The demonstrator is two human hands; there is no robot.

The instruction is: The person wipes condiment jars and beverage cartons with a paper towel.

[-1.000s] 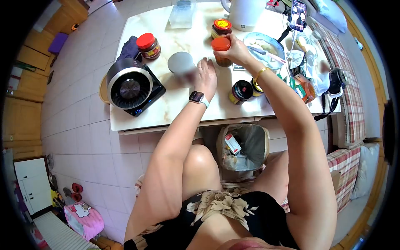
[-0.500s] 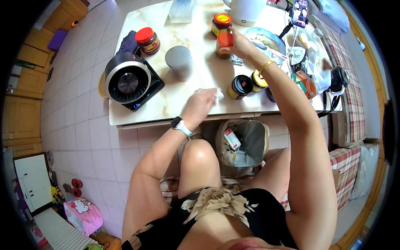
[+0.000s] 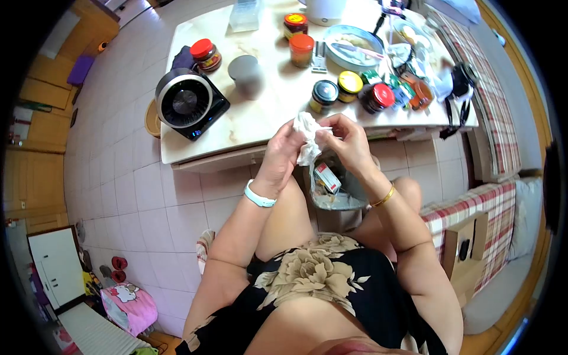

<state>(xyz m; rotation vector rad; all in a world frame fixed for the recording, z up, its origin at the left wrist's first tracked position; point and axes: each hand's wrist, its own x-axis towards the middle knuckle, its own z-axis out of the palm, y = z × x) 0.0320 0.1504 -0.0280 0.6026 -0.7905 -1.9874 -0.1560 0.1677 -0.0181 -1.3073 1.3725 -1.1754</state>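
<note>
A crumpled white tissue [image 3: 307,139] is held between my two hands, over the table's front edge and the bin. My left hand [image 3: 283,152] has its fingers closed on the tissue's left side. On the right side, my right hand [image 3: 349,142] pinches it between thumb and fingers. Just beyond the hands stand a dark-lidded jar [image 3: 324,96], a yellow-lidded jar [image 3: 349,86] and a red-lidded jar [image 3: 378,97]. Farther back, an orange-lidded jar [image 3: 301,49] stands in front of another red-lidded jar [image 3: 295,26].
A black round appliance [image 3: 188,100] stands at the table's left, near a red-lidded jar [image 3: 206,55] and a blurred grey-lidded container [image 3: 246,77]. A blue-rimmed bowl [image 3: 354,48] is at the back. The lined bin [image 3: 337,200] sits below the table edge.
My right hand has let go of the orange-lidded jar and come down to the tissue. My left hand has lifted off the table with the tissue. The view has shifted.
</note>
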